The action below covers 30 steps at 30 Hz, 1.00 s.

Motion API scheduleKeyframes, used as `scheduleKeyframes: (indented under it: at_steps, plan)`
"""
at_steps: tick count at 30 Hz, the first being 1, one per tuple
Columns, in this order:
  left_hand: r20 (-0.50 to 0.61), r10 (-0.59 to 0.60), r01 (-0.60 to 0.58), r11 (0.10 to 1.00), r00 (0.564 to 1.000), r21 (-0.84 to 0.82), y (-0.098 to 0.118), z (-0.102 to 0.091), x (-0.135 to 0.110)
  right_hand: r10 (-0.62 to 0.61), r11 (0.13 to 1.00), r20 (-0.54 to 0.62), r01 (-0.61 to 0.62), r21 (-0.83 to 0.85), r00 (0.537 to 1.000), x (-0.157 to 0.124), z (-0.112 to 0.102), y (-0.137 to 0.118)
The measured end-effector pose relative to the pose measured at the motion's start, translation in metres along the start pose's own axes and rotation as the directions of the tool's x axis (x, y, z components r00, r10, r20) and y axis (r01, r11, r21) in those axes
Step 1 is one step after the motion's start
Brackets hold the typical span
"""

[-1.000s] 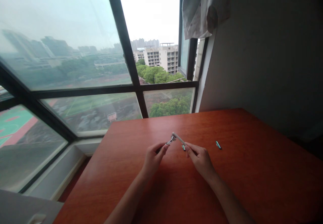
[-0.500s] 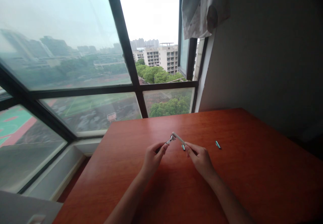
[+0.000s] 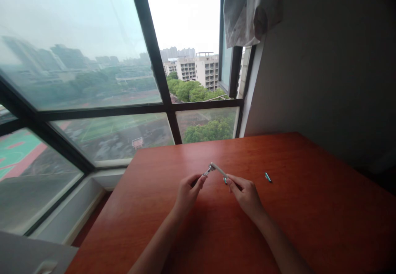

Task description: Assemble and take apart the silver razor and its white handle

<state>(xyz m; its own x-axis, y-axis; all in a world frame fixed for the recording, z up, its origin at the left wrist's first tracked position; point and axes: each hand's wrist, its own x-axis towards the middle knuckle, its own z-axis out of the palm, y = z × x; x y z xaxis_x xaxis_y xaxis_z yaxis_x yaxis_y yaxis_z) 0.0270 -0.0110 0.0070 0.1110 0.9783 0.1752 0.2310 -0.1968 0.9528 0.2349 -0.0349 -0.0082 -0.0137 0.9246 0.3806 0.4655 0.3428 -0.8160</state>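
"What fills most of the view?"

"A dark-framed window (image 3: 168,108), with buildings and trees outside. Below it spreads a reddish-brown tabletop (image 3: 216,245), and a shadowed wall (image 3: 315,72) stands to the right."

"Anything hanging?"

"A pale cloth (image 3: 243,12), up by the window's right side."

"And the hands?"

"Both are over the middle of the tabletop, fairly close together. The left hand (image 3: 187,190) has its grip closed on a slim silver tool (image 3: 207,172), rather like a razor, its head up and tilted right."

"The right?"

"The right hand (image 3: 247,192) pinches a pale stick (image 3: 220,169) that slants up and left. Its far end meets the tool's head in view; whether they actually touch, I can't tell."

"What's smallest?"

"Two teal pieces. One piece (image 3: 225,180) shows just beside the right fingertips, partly hidden; I can't tell if they touch it. The other piece (image 3: 267,177) lies on the tabletop, right of the right hand and well apart from it."
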Motion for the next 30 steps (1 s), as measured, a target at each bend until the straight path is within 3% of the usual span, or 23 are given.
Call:
scheduleKeyframes:
  at_steps: [30]
  plan:
    - [0.045,0.004,-0.007,0.998,0.999,0.067,0.0047,-0.0009,-0.0019,0.012,1.0,0.014,-0.012,-0.01,1.0,-0.0002,-0.0002,0.0003]
